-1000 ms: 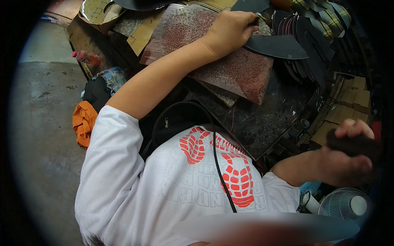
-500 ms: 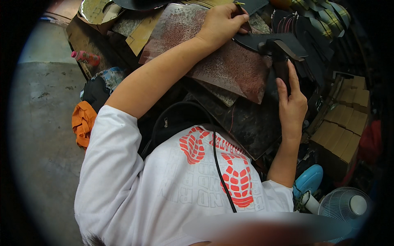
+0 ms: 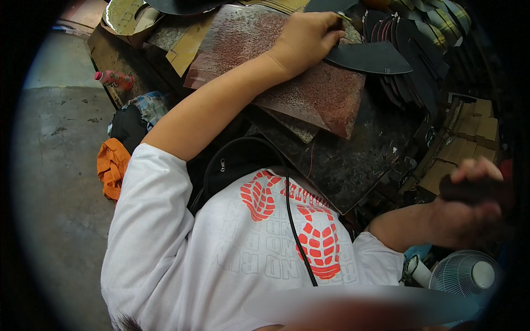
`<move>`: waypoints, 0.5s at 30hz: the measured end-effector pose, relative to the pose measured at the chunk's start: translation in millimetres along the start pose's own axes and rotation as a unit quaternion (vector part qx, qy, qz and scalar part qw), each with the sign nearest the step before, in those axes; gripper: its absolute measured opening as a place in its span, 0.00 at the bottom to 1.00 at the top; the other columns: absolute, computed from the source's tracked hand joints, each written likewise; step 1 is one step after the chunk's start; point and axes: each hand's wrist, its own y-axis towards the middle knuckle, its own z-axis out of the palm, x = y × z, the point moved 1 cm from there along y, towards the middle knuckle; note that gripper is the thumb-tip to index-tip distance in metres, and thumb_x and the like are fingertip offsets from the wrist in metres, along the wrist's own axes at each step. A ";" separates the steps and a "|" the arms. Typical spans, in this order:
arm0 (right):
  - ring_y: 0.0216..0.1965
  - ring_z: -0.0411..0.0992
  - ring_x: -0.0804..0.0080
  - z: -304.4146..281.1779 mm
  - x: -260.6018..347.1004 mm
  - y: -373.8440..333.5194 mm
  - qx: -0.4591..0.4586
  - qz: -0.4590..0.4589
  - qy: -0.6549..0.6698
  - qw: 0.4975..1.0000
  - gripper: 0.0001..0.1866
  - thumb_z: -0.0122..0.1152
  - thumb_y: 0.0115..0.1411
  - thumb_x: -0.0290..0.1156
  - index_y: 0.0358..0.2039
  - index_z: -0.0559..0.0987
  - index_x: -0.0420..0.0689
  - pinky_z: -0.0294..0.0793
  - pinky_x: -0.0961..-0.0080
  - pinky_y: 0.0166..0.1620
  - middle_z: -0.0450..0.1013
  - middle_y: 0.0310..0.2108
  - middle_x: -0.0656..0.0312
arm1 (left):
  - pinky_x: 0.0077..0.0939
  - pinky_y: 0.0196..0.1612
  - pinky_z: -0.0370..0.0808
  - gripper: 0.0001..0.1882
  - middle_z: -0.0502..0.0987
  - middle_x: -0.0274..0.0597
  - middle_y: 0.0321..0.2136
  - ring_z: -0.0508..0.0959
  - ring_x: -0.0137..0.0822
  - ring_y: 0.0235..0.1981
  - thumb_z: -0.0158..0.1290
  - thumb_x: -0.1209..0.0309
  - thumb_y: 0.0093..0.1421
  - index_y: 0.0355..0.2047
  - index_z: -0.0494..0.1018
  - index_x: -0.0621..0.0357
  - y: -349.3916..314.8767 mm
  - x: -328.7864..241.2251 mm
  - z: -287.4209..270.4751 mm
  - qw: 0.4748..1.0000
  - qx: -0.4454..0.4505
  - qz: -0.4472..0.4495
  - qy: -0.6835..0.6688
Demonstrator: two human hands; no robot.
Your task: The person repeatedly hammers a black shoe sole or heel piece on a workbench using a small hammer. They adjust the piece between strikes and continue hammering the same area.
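At the top centre my left hand is closed around a slim tool, perhaps a punch, whose yellowish end pokes out past the fingers. Its lower part is hidden by the hand. Beside those fingers lies a curved black piece with small pale marks near one end. That piece rests on a worn, pitted reddish-brown sheet. Far off to the right, away from the table, my right hand is blurred. Its fingers wrap a dark hammer, whose head I cannot make out clearly.
Stacked black cut pieces stand right of the sheet, with yellow card pieces to its left. The dark tabletop shows scraps. Cardboard boxes and a fan are at right. A pink bottle sits at left.
My right hand has swung out from beside the black piece to the far right and down, taking the hammer with it. My left hand and its tool have shifted slightly right.
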 end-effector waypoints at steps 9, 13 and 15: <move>0.33 0.82 0.62 9.8 -109.9 -99.7 0.144 0.304 -0.255 0.907 0.27 0.60 0.67 0.43 0.66 0.70 0.64 0.78 0.67 0.37 0.81 0.43 0.52 | 0.32 0.40 0.79 0.09 0.82 0.45 0.34 0.83 0.44 0.36 0.59 0.72 0.60 0.41 0.77 0.60 -6.9 -2.9 7.5 0.999 0.019 0.021 0.031; 0.41 0.82 0.52 25.4 -97.1 -93.1 0.186 0.234 -0.334 0.894 0.27 0.59 0.67 0.44 0.66 0.69 0.62 0.79 0.63 0.41 0.81 0.44 0.52 | 0.33 0.41 0.78 0.09 0.83 0.44 0.34 0.83 0.40 0.35 0.57 0.73 0.62 0.41 0.79 0.62 2.1 14.7 6.7 0.945 -0.019 -0.184 -0.271; 0.41 0.81 0.52 31.8 -89.6 -87.1 0.192 0.252 -0.336 0.887 0.28 0.59 0.67 0.44 0.67 0.68 0.62 0.79 0.62 0.41 0.81 0.44 0.52 | 0.22 0.35 0.75 0.07 0.79 0.36 0.29 0.77 0.24 0.29 0.53 0.72 0.67 0.37 0.77 0.65 -1.0 16.0 -5.7 0.896 -0.067 -0.254 -0.359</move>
